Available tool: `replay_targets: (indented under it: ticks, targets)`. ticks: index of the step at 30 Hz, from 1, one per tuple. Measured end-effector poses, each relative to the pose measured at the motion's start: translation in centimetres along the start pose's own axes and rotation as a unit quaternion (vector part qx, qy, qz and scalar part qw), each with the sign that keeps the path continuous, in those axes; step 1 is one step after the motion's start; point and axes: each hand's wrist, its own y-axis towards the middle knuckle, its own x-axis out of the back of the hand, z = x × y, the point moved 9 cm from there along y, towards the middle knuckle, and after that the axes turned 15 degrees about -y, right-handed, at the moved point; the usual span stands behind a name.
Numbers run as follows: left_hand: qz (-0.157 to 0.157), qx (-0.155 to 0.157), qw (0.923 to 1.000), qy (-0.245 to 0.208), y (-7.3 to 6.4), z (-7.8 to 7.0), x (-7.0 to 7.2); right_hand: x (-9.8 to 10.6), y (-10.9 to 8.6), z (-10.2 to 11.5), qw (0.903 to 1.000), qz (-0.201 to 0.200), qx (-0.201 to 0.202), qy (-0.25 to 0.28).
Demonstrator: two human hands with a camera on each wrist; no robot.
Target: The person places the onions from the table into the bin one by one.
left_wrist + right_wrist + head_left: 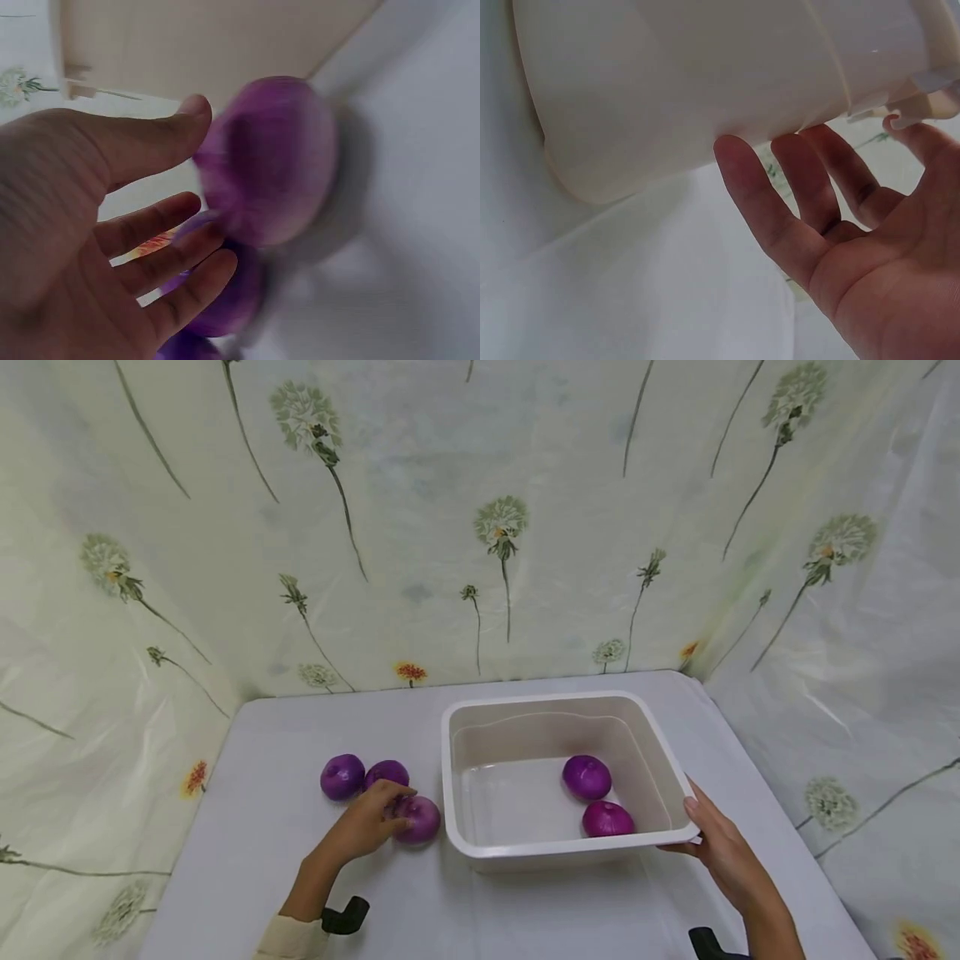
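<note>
My left hand (367,822) reaches to a pale purple red onion (417,820) beside the tub, thumb and fingertips at its near side. In the left wrist view the fingers are spread, not wrapped round the blurred onion (274,161). Two darker red onions lie just behind, one at the left (342,777) and one partly hidden by the hand (387,772). With the thumb over the rim and fingers against the outer wall, my right hand (723,847) grips the white plastic tub (540,847) at its right front corner. Inside sit two red onions, one farther back (587,777), one nearer (608,819).
The tub stands on a white-covered table (285,727). Behind and at both sides hangs a pale curtain (412,527) printed with dandelions. A black strap end (346,916) sticks out by the left wrist, another (712,943) by the right.
</note>
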Motion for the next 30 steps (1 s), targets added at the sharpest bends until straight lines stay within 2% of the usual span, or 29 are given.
replay_targets:
  ticks: [4,7,14,18,30]
  targets:
    - [-0.015,0.026,0.9994,-0.016,-0.7,1.6,-1.0,0.0,0.1,0.0,1.0000,0.001,0.003,0.005]
    - [-0.028,0.030,0.9984,-0.040,-0.9,2.3,-1.6,-0.1,0.0,-0.1,1.0000,-0.002,-0.002,0.006]
    - [-0.035,0.046,0.9935,-0.098,-1.2,3.7,-2.5,-0.1,0.0,-0.1,0.9999,-0.005,-0.006,0.010]
    - [-0.045,0.050,0.9898,-0.126,-1.5,3.9,-2.6,-0.1,0.0,0.0,0.9999,-0.006,-0.009,0.007]
    - [-0.076,0.031,0.9868,-0.139,-2.1,4.1,-2.5,0.0,-0.1,-0.1,0.9998,-0.009,-0.012,0.012]
